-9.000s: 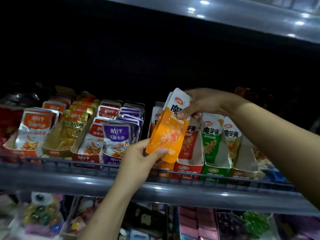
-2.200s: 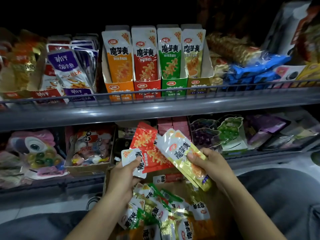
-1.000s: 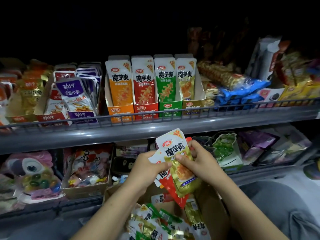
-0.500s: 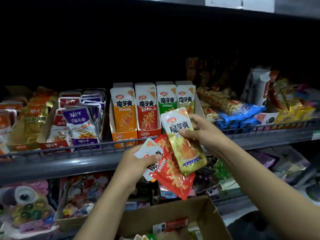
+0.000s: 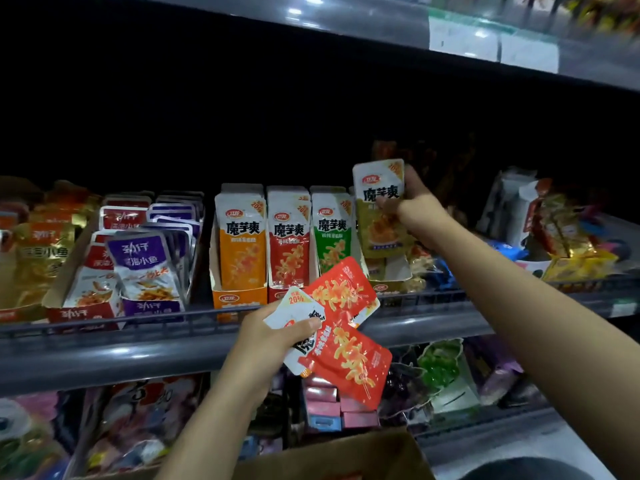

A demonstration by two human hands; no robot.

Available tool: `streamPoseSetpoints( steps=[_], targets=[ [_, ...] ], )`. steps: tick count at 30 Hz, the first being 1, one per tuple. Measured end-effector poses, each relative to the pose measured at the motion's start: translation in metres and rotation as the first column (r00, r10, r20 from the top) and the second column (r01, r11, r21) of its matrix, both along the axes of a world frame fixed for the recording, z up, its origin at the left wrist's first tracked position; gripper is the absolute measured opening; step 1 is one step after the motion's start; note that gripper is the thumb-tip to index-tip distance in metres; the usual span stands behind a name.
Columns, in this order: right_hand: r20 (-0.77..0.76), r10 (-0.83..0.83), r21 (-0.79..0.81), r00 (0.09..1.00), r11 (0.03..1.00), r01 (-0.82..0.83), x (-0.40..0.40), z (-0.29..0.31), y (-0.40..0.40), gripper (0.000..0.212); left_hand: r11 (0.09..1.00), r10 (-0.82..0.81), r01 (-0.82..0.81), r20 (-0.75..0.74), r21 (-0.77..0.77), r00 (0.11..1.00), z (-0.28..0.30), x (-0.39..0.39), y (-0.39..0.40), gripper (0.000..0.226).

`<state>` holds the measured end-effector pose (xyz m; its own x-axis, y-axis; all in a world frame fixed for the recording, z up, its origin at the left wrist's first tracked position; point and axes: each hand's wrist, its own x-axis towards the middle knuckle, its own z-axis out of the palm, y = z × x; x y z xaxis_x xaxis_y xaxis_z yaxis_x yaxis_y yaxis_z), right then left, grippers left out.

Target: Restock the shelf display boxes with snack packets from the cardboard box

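Observation:
My right hand (image 5: 417, 211) grips a yellow snack packet (image 5: 381, 216) upright, just above the rightmost, yellow display box (image 5: 391, 275) on the middle shelf. My left hand (image 5: 273, 336) holds two red snack packets (image 5: 346, 327) fanned out below the shelf rail, in front of the red box. Orange (image 5: 239, 296), red and green (image 5: 334, 237) display boxes stand left of the yellow one, each with packets upright in it. The cardboard box (image 5: 346, 455) shows only its top flap at the bottom edge.
A grey shelf rail (image 5: 138, 355) runs across in front of the boxes. Purple and red fish-snack boxes (image 5: 142, 268) stand to the left, mixed snack bags (image 5: 561, 244) to the right. Another shelf edge (image 5: 450, 32) hangs overhead. More goods fill the lower shelf (image 5: 443, 375).
My right hand has lifted the yellow packet up and to the right, away from the red ones, to the yellow box. My left hand keeps the red packets. The view has tilted upward.

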<state>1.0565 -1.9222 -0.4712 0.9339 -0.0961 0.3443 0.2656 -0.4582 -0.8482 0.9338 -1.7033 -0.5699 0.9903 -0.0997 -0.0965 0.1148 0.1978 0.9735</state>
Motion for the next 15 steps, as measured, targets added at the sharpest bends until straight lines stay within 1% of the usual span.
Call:
streamPoseSetpoints(
  steps=[3,5,6,7,9,10,12,13,14,15],
  targets=[
    [-0.09,0.028,-0.068,0.996,0.997,-0.034,0.011,-0.01,-0.005,0.049,0.999,-0.009,0.009,-0.014,-0.033,1.0,0.001,0.001,-0.004,0.018],
    [-0.125,0.044,-0.114,0.991,0.992,-0.058,0.014,-0.012,-0.012,0.046,0.999,-0.007,0.006,-0.02,-0.049,1.0,0.0,0.002,-0.004,0.018],
    [-0.138,0.043,-0.18,0.99,0.981,-0.067,0.016,-0.013,-0.017,0.046,0.999,-0.009,0.008,-0.021,-0.049,1.0,0.0,0.002,-0.004,0.019],
    [-0.141,0.031,-0.285,0.99,0.956,-0.071,0.018,-0.012,-0.021,0.047,0.999,-0.013,0.012,-0.021,-0.046,1.0,-0.001,0.002,-0.004,0.02],
    [-0.133,-0.006,-0.537,0.991,0.841,-0.067,0.023,-0.007,-0.027,0.049,0.999,-0.019,0.018,-0.023,-0.049,1.0,-0.002,0.002,-0.003,0.021],
    [-0.129,-0.025,-0.625,0.991,0.778,-0.061,0.026,-0.003,-0.027,0.054,0.998,-0.018,0.016,-0.027,-0.055,0.999,-0.003,0.003,-0.002,0.022],
    [-0.115,-0.028,-0.732,0.993,0.678,-0.066,0.034,0.003,-0.027,0.065,0.998,-0.015,0.013,-0.034,-0.067,0.999,-0.003,0.003,-0.002,0.022],
    [-0.094,-0.023,-0.779,0.995,0.624,-0.06,0.036,0.005,-0.025,0.063,0.997,-0.014,0.011,-0.038,-0.076,0.999,-0.003,0.003,-0.002,0.022],
    [-0.06,-0.008,-0.812,0.998,0.582,-0.045,0.036,0.007,-0.022,0.056,0.996,-0.012,0.009,-0.039,-0.084,0.999,-0.002,0.003,-0.002,0.021],
    [-0.026,0.006,-0.825,1.0,0.565,-0.025,0.037,0.009,-0.02,0.048,0.996,-0.011,0.008,-0.038,-0.087,0.999,-0.002,0.004,-0.002,0.02]
  ],
)
